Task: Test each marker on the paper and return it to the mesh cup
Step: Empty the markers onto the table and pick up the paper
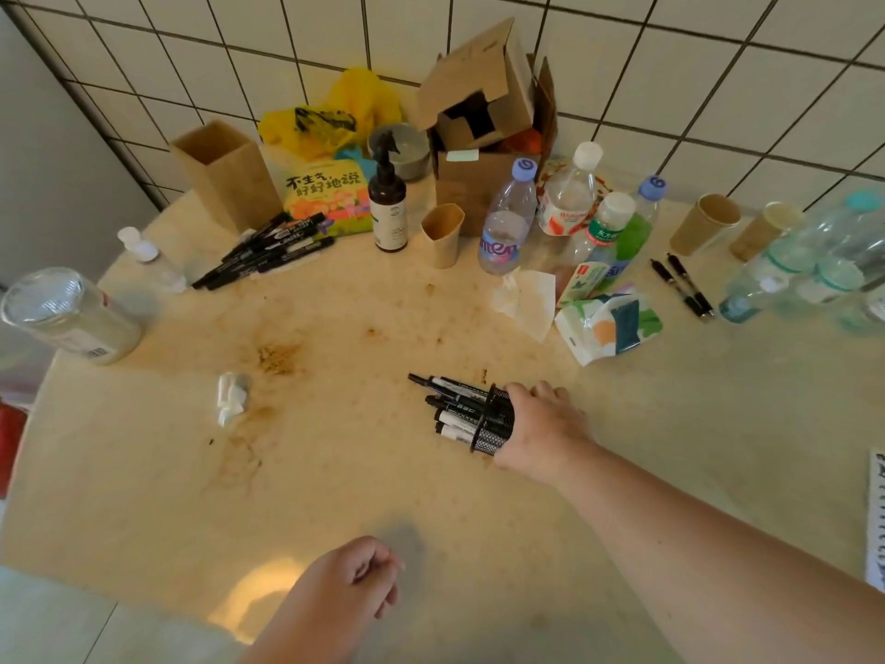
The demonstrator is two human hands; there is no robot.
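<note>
Black mesh cup (493, 424): tipped on its side mid-table, markers (452, 404) spilling leftward.
Right hand (541, 424): fingers wrapped round the cup.
Left hand (354, 584): loosely curled, empty.
Paper (877, 524): apparently at right edge; stand cup upright near it.

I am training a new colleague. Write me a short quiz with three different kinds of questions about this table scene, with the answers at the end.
1. True or false: the mesh cup stands upright on the table.
2. Which hand grips the mesh cup? A) left hand B) right hand C) neither
3. Fill in: a second group of loose markers lies in front of the tall ____ box.

Key
1. False: it is tipped on its side, with the marker tips pointing left.
2. B; the left hand holds nothing.
3. Cardboard.
</note>
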